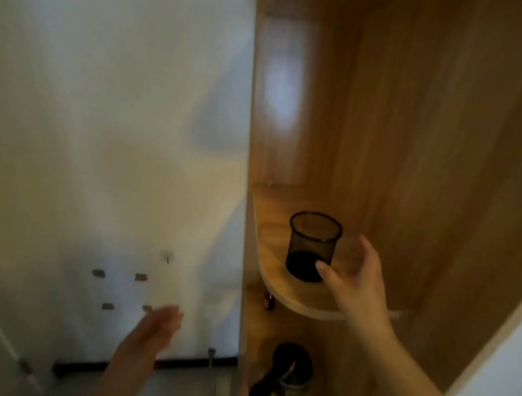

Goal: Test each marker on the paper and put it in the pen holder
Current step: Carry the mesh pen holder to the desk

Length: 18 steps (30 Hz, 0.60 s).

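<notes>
A black mesh pen holder stands upright and empty on a curved wooden shelf inside a wooden cabinet. My right hand reaches up to it from the lower right, fingers spread around its lower right side, thumb tip at its base; whether it touches is unclear. My left hand hovers blurred in front of the white wall, fingers extended, holding nothing. No marker or paper is in view.
The cabinet's vertical side panel separates the shelf from the white wall. A dark container sits on the level below the shelf, and a small brown bottle stands under the shelf edge. Small wall marks lie near my left hand.
</notes>
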Each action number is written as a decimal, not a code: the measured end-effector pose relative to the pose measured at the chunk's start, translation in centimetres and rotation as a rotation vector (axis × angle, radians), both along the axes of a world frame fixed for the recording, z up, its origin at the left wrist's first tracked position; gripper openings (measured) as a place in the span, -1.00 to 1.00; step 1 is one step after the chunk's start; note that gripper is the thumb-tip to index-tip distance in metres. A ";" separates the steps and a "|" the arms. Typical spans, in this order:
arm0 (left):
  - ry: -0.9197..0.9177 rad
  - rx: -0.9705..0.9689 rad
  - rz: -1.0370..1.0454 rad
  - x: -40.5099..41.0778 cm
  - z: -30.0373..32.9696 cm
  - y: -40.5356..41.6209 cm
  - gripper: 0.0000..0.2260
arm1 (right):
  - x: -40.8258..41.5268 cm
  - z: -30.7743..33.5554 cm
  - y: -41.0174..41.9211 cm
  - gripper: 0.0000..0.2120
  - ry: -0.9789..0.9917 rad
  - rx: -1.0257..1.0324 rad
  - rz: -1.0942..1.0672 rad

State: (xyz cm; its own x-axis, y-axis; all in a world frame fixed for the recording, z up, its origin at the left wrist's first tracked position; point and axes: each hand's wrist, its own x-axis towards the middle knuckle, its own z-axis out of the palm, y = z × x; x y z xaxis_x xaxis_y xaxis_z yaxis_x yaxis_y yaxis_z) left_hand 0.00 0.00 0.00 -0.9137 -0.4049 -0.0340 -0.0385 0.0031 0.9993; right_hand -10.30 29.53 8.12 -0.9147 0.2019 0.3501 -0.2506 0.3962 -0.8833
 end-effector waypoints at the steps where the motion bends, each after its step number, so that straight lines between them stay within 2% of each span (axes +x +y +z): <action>1: 0.050 -0.005 -0.035 -1.5 1.2 0.3 -0.83 | -1.0 0.2 -0.4 -0.10 -0.051 -0.013 0.023; 5: 0.148 -0.105 -0.164 -1.7 2.7 0.7 -0.73 | -3.9 -0.7 -1.8 -0.05 -0.178 -0.029 0.087; 8: 0.120 -0.136 -0.181 -1.7 1.9 0.9 -0.63 | -4.8 -1.7 -2.4 -0.10 -0.149 0.015 0.071; 13: 0.113 -0.205 -0.182 -1.8 1.3 1.2 -0.60 | -5.0 -1.5 -3.2 -0.17 -0.111 -0.005 0.072; 18: 0.131 -0.271 -0.194 -1.1 1.3 1.1 -0.56 | -0.9 -0.1 -5.0 -0.28 -0.010 -0.079 0.236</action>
